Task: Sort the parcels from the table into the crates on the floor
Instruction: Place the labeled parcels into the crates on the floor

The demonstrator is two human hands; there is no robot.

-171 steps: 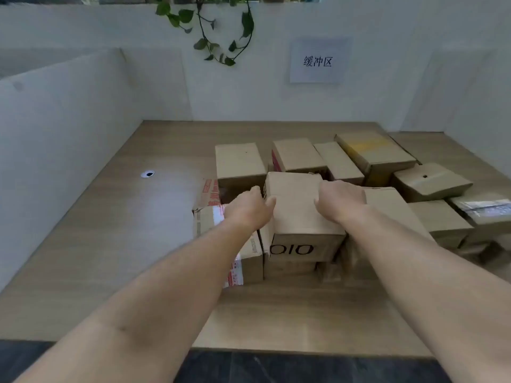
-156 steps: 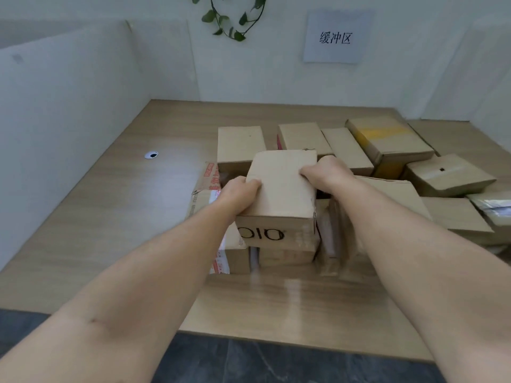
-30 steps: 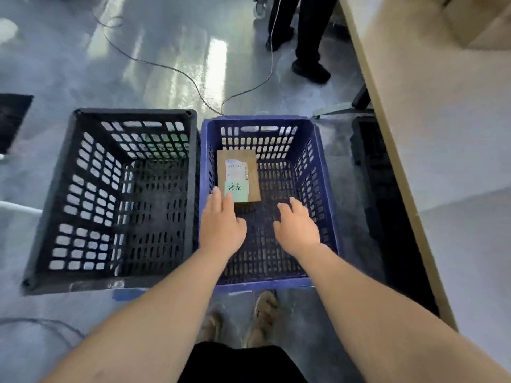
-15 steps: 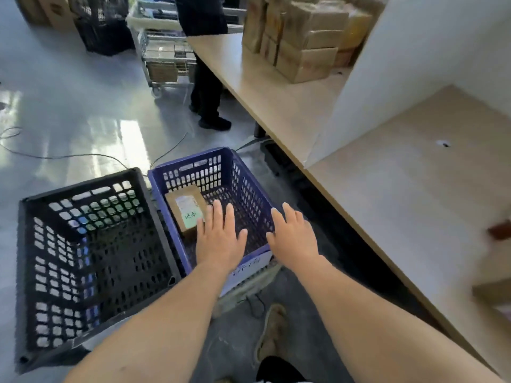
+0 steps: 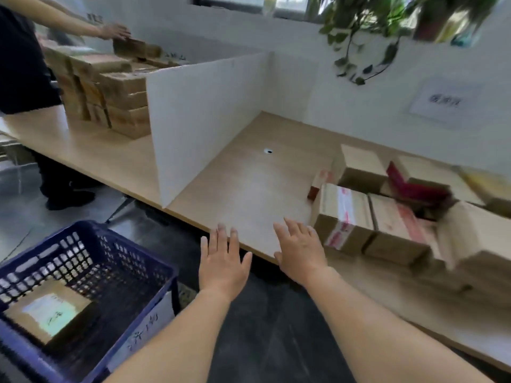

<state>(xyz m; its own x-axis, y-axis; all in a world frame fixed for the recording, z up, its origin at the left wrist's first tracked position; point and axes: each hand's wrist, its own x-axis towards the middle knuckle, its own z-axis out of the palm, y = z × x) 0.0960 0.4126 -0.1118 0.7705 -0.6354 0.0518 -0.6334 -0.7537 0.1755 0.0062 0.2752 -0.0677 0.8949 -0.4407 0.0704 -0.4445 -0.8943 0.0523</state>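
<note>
Left hand (image 5: 222, 268): palm down, fingers straight and spread, grip released, holding nothing. It hangs over the dark floor at the near edge of the worktop (image 5: 249, 183).

Right hand (image 5: 300, 252): same pose, grip released, over the worktop's edge, near a red-and-white-taped parcel (image 5: 343, 214) but apart from it.

About 6 more parcels (image 5: 398, 228) are packed behind and right of that one (motion blur makes the count unsure).

Blue crate (image 5: 110, 252) on the floor, lower left, holds 1 parcel with a pale green label (image 5: 47, 313), lying flat on the bottom.

White divider (image 5: 204, 120) stands upright across the worktop. Beyond it are stacked cartons (image 5: 116, 98), with another person's hand (image 5: 114, 31) on the topmost.
</note>
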